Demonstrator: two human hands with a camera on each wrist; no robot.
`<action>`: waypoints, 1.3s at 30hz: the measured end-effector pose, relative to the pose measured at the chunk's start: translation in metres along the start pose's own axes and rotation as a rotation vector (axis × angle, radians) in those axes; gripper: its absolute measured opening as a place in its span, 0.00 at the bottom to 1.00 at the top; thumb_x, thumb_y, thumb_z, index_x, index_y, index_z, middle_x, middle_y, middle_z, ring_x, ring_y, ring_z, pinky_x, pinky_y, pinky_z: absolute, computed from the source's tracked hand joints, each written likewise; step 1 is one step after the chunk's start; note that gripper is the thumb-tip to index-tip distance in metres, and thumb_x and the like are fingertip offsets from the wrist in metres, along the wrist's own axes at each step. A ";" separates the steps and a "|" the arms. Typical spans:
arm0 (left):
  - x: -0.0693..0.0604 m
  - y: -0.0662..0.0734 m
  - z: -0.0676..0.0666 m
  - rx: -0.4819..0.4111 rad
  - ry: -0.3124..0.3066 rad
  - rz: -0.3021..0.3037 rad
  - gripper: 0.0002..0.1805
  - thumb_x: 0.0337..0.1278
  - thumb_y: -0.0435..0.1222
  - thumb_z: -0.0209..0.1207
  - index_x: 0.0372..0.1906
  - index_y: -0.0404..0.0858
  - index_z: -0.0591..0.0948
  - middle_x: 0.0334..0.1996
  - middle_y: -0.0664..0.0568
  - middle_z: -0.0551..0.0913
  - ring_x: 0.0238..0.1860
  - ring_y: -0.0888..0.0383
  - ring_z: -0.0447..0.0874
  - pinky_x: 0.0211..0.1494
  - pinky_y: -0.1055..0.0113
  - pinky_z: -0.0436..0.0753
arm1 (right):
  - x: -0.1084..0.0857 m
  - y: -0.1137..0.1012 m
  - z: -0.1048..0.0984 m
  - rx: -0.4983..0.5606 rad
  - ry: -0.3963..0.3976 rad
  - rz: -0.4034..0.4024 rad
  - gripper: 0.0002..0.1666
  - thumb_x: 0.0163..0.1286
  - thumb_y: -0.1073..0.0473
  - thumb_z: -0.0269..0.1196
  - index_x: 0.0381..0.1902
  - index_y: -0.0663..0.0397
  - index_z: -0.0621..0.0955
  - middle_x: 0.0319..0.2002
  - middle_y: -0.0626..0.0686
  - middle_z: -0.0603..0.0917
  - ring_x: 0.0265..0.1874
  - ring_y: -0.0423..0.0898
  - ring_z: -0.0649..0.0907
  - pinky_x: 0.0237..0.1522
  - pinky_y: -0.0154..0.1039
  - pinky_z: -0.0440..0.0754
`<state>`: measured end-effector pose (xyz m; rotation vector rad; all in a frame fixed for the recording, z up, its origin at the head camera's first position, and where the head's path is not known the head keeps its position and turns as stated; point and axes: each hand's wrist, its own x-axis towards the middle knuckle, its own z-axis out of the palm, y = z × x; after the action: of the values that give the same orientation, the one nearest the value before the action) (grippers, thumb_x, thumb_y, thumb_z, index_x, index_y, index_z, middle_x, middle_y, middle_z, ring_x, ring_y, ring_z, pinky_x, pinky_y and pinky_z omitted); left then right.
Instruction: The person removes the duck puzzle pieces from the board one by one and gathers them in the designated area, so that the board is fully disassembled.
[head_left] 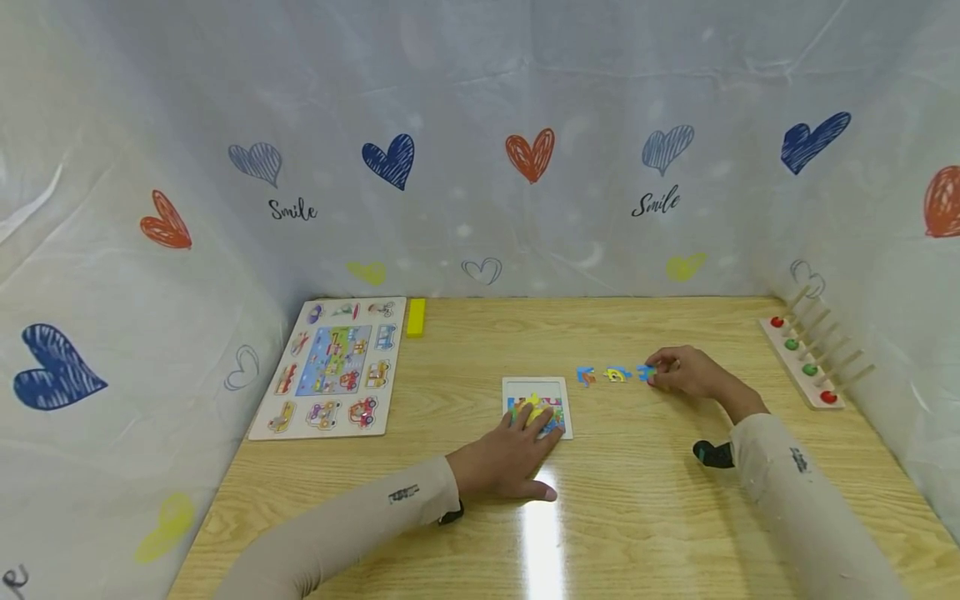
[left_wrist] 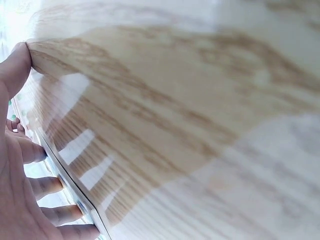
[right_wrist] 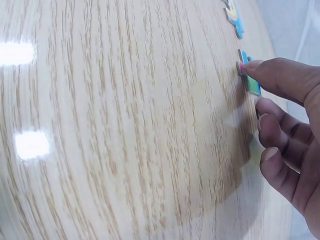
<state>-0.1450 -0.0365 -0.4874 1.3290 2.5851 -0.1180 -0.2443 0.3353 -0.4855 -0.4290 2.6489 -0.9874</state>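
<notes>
Fingers (head_left: 551, 439) of the left hand (head_left: 506, 458) lay spread on the puzzle (head_left: 551, 389). Right of it, the right hand (head_left: 688, 373) pinched a blue piece (head_left: 643, 372). The table (head_left: 637, 517) was wood. Hearts (head_left: 531, 156) dotted the far wall (head_left: 457, 83).

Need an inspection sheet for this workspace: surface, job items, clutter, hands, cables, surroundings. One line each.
Surface: wood-grain table, with bright glare at the near side.
Job's things: framed puzzle partly filled, its upper part bare; left loose piece, middle loose piece and right loose piece in a row to its right.
Clutter: vehicle picture board and yellow block at left; peg rack with red and green beads at right.
Grippers: bare hands; left hand rests spread on the framed puzzle, right hand pinches the right loose piece.
Cables: nothing seen.
Surroundings: pale curtain printed with hearts and "Smile", behind and at both sides.
</notes>
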 end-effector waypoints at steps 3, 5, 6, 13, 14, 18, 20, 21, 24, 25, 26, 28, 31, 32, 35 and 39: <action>0.000 0.000 0.000 -0.010 -0.007 -0.004 0.52 0.64 0.72 0.42 0.81 0.43 0.51 0.80 0.40 0.50 0.78 0.33 0.51 0.73 0.40 0.65 | 0.000 -0.001 -0.001 0.004 -0.005 0.001 0.17 0.69 0.61 0.67 0.52 0.66 0.82 0.37 0.56 0.82 0.30 0.43 0.77 0.30 0.35 0.76; 0.001 -0.001 0.001 -0.009 -0.012 -0.009 0.52 0.64 0.72 0.42 0.81 0.43 0.51 0.81 0.41 0.49 0.78 0.33 0.51 0.73 0.40 0.65 | 0.001 -0.001 -0.001 -0.002 -0.006 -0.001 0.18 0.69 0.61 0.67 0.53 0.66 0.82 0.37 0.56 0.83 0.30 0.43 0.77 0.30 0.35 0.77; 0.001 -0.001 0.001 -0.006 -0.013 -0.011 0.52 0.64 0.72 0.41 0.81 0.44 0.51 0.81 0.41 0.49 0.78 0.34 0.51 0.73 0.41 0.65 | 0.001 -0.001 -0.001 -0.005 -0.006 -0.003 0.18 0.69 0.60 0.67 0.53 0.66 0.82 0.37 0.56 0.83 0.30 0.43 0.78 0.30 0.35 0.77; 0.002 -0.002 0.001 0.000 -0.009 -0.009 0.52 0.63 0.73 0.42 0.81 0.44 0.50 0.81 0.41 0.49 0.78 0.34 0.51 0.73 0.41 0.65 | 0.003 -0.002 -0.001 -0.032 -0.002 -0.007 0.19 0.69 0.59 0.67 0.54 0.65 0.82 0.39 0.56 0.84 0.34 0.45 0.79 0.33 0.37 0.77; 0.002 -0.002 0.001 -0.001 -0.008 -0.009 0.52 0.63 0.73 0.42 0.81 0.44 0.51 0.81 0.41 0.49 0.78 0.34 0.51 0.73 0.41 0.65 | 0.004 -0.002 0.000 -0.033 -0.003 -0.005 0.20 0.69 0.59 0.68 0.54 0.65 0.82 0.39 0.56 0.84 0.34 0.45 0.78 0.33 0.37 0.77; 0.002 -0.001 0.000 -0.006 -0.009 -0.016 0.52 0.63 0.73 0.43 0.81 0.45 0.51 0.81 0.42 0.50 0.78 0.35 0.51 0.74 0.42 0.65 | 0.004 -0.001 0.000 -0.022 -0.010 0.001 0.20 0.69 0.60 0.67 0.54 0.66 0.81 0.39 0.57 0.83 0.34 0.45 0.78 0.31 0.36 0.77; 0.002 0.000 0.000 -0.010 -0.014 -0.020 0.52 0.62 0.73 0.44 0.81 0.45 0.51 0.81 0.42 0.50 0.78 0.35 0.51 0.74 0.42 0.64 | 0.003 -0.002 0.000 -0.015 -0.014 0.001 0.20 0.69 0.60 0.67 0.54 0.67 0.81 0.39 0.57 0.83 0.33 0.46 0.79 0.31 0.36 0.77; 0.002 0.000 0.000 -0.014 -0.017 -0.023 0.52 0.62 0.73 0.44 0.81 0.45 0.51 0.81 0.42 0.50 0.79 0.35 0.51 0.74 0.42 0.64 | 0.003 -0.002 0.000 -0.015 -0.015 0.002 0.20 0.69 0.61 0.67 0.54 0.67 0.81 0.39 0.57 0.83 0.33 0.46 0.78 0.31 0.36 0.77; 0.002 0.000 -0.001 -0.019 -0.024 -0.025 0.52 0.62 0.72 0.44 0.81 0.45 0.51 0.81 0.42 0.50 0.79 0.36 0.50 0.74 0.42 0.63 | 0.002 -0.003 0.001 -0.015 -0.016 0.003 0.20 0.69 0.61 0.67 0.54 0.68 0.81 0.39 0.57 0.83 0.33 0.45 0.78 0.31 0.35 0.78; 0.002 0.000 0.000 -0.020 -0.024 -0.025 0.52 0.62 0.72 0.44 0.81 0.45 0.51 0.81 0.42 0.50 0.79 0.36 0.50 0.74 0.42 0.63 | 0.002 -0.003 0.001 -0.014 -0.015 0.004 0.20 0.69 0.61 0.67 0.54 0.67 0.81 0.38 0.57 0.83 0.33 0.45 0.78 0.31 0.35 0.78; 0.002 0.000 0.000 -0.020 -0.024 -0.024 0.52 0.62 0.72 0.44 0.81 0.45 0.51 0.81 0.42 0.50 0.79 0.36 0.50 0.74 0.42 0.64 | 0.001 -0.003 0.001 -0.016 -0.012 0.003 0.19 0.69 0.61 0.67 0.54 0.67 0.81 0.38 0.56 0.83 0.33 0.45 0.78 0.32 0.35 0.77; 0.002 -0.001 0.001 -0.018 -0.020 -0.022 0.52 0.62 0.73 0.44 0.81 0.46 0.51 0.81 0.43 0.50 0.79 0.36 0.51 0.74 0.42 0.64 | 0.001 -0.003 0.001 -0.017 -0.008 -0.005 0.19 0.69 0.61 0.67 0.53 0.68 0.81 0.37 0.56 0.83 0.32 0.44 0.78 0.31 0.35 0.77; 0.002 -0.001 0.001 -0.020 -0.016 -0.021 0.52 0.62 0.72 0.44 0.81 0.45 0.51 0.81 0.43 0.50 0.79 0.36 0.51 0.74 0.41 0.64 | 0.000 -0.003 0.001 -0.013 -0.005 -0.008 0.18 0.69 0.62 0.67 0.52 0.67 0.82 0.36 0.56 0.82 0.31 0.43 0.77 0.31 0.34 0.76; 0.003 -0.001 0.001 -0.021 -0.016 -0.021 0.52 0.62 0.72 0.44 0.81 0.45 0.51 0.81 0.42 0.50 0.79 0.36 0.51 0.74 0.41 0.64 | 0.000 -0.003 0.001 -0.013 -0.005 -0.010 0.18 0.69 0.62 0.67 0.52 0.67 0.82 0.36 0.56 0.82 0.31 0.43 0.77 0.31 0.34 0.76; 0.002 0.000 0.000 -0.026 -0.017 -0.023 0.52 0.62 0.72 0.45 0.81 0.45 0.51 0.81 0.43 0.49 0.79 0.36 0.50 0.74 0.41 0.64 | 0.000 -0.003 0.001 -0.019 -0.009 -0.012 0.18 0.69 0.62 0.66 0.53 0.67 0.82 0.37 0.55 0.82 0.32 0.43 0.77 0.31 0.35 0.76; 0.001 0.000 -0.002 -0.047 -0.031 -0.031 0.51 0.63 0.71 0.46 0.81 0.46 0.51 0.81 0.43 0.49 0.79 0.36 0.49 0.75 0.42 0.62 | 0.000 -0.001 0.001 -0.034 -0.012 -0.023 0.17 0.70 0.63 0.64 0.54 0.67 0.82 0.37 0.54 0.83 0.32 0.44 0.77 0.32 0.35 0.75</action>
<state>-0.1459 -0.0354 -0.4858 1.2616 2.5666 -0.0815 -0.2433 0.3338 -0.4854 -0.4730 2.6600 -0.9445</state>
